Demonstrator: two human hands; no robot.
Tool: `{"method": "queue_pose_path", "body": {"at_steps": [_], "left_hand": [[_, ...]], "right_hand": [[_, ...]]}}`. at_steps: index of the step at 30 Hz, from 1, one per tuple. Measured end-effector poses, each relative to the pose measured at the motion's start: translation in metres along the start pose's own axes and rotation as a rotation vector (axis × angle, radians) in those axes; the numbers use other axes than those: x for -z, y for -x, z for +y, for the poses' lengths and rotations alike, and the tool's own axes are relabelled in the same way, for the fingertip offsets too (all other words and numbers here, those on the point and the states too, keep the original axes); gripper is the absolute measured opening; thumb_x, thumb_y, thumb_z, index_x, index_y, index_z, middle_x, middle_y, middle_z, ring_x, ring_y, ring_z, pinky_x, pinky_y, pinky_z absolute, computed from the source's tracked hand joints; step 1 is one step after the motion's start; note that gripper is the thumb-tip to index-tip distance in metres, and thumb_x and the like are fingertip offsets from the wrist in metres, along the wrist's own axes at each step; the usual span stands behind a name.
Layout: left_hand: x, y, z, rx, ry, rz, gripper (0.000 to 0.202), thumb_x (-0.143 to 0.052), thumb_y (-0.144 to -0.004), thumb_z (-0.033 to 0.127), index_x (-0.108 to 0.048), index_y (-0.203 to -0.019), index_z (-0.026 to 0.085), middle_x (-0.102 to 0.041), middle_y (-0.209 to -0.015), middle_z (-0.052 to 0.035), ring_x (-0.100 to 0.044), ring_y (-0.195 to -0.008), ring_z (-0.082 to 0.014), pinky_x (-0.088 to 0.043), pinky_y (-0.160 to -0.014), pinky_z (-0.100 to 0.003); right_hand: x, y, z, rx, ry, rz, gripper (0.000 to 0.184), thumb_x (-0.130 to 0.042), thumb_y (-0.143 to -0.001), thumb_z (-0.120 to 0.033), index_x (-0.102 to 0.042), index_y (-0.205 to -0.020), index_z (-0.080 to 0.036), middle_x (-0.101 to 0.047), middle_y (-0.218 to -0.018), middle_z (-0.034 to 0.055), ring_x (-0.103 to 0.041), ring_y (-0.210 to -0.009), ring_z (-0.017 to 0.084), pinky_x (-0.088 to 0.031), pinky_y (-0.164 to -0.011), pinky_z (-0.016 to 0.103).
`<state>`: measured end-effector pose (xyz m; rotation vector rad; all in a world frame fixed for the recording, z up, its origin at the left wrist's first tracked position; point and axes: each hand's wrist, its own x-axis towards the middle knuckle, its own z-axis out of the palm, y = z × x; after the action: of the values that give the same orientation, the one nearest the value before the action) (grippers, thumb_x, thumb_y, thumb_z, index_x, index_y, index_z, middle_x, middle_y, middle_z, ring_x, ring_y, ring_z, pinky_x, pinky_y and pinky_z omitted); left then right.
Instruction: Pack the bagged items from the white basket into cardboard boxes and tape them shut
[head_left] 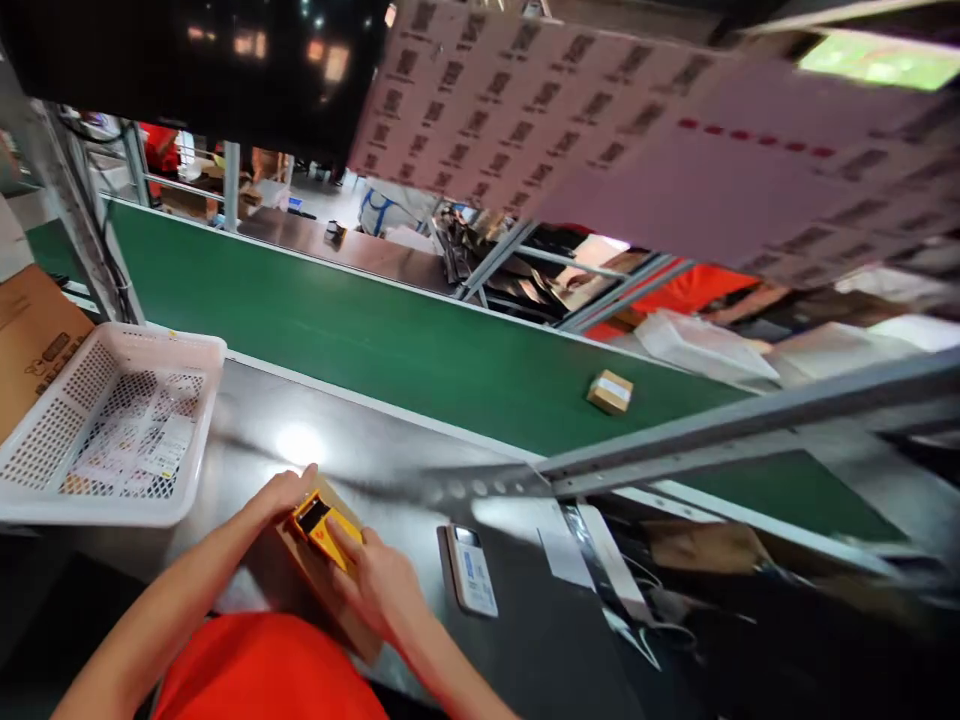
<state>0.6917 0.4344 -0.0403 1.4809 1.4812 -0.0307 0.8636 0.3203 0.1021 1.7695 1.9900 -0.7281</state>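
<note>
My left hand (281,493) and my right hand (382,580) both grip a small yellow and black item (324,525). They hold it over a brown cardboard box (322,585) that rests on the steel worktop (375,440) just in front of me. The left hand is on the item's far left end, the right hand on its near right side. The box is partly hidden under my hands and my orange sleeve.
A white perforated basket (112,500) with paper slips stands at the left. A small white device (472,570) lies right of my hands. A small taped parcel (610,391) sits on the green conveyor belt (375,330). A metal bar (750,420) crosses at right; printed sheets hang overhead.
</note>
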Motion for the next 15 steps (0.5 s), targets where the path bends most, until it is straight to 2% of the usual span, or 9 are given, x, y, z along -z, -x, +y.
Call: {"method": "queue_pose_path", "body": {"at_steps": [3,5,7,11,15], "left_hand": [[-0.004,0.007,0.013,-0.023,-0.093,-0.049,0.093,-0.015,-0.105,0.075,-0.078,-0.106,0.007,-0.075,-0.11,-0.0266,-0.073,-0.108,-0.0348,-0.05,-0.086,-0.036],[-0.003,0.011,0.015,-0.03,-0.168,-0.024,0.094,-0.013,-0.104,0.074,-0.077,-0.109,0.005,-0.073,-0.115,-0.0306,-0.07,-0.115,-0.0393,-0.049,-0.092,-0.039],[0.001,0.014,0.015,-0.03,-0.219,-0.004,0.094,-0.012,-0.104,0.074,-0.076,-0.109,0.005,-0.071,-0.117,-0.032,-0.069,-0.117,-0.0423,-0.048,-0.094,-0.042],[0.009,0.015,0.015,-0.015,-0.268,-0.008,0.091,-0.01,-0.102,0.076,-0.074,-0.095,0.012,-0.073,-0.112,-0.029,-0.069,-0.115,-0.0431,-0.046,-0.091,-0.042],[0.012,0.017,0.02,-0.026,-0.319,-0.016,0.081,-0.01,-0.102,0.072,-0.066,-0.081,0.018,-0.073,-0.106,-0.0271,-0.069,-0.112,-0.0423,-0.043,-0.087,-0.04]], "right_hand": [[0.011,0.003,0.002,0.041,-0.019,0.014,0.069,-0.06,-0.099,-0.037,-0.045,-0.166,-0.033,-0.066,-0.13,0.0223,-0.073,-0.106,0.039,-0.056,-0.089,0.047],[0.009,0.013,0.017,0.074,-0.024,0.021,0.068,-0.062,-0.098,-0.039,-0.049,-0.164,-0.033,-0.069,-0.127,0.0221,-0.073,-0.103,0.04,-0.056,-0.085,0.045],[-0.002,0.035,0.042,0.077,-0.016,0.008,0.065,-0.064,-0.096,-0.038,-0.054,-0.161,-0.036,-0.071,-0.12,0.0194,-0.074,-0.096,0.04,-0.055,-0.08,0.044],[-0.052,0.103,0.106,0.014,-0.024,0.016,0.066,-0.064,-0.092,-0.032,-0.058,-0.157,-0.04,-0.071,-0.108,0.0138,-0.074,-0.085,0.035,-0.053,-0.071,0.041],[-0.109,0.159,0.156,-0.023,-0.124,0.059,0.062,-0.062,-0.093,-0.029,-0.061,-0.154,-0.04,-0.069,-0.107,0.0155,-0.073,-0.088,0.034,-0.052,-0.07,0.043]]}}
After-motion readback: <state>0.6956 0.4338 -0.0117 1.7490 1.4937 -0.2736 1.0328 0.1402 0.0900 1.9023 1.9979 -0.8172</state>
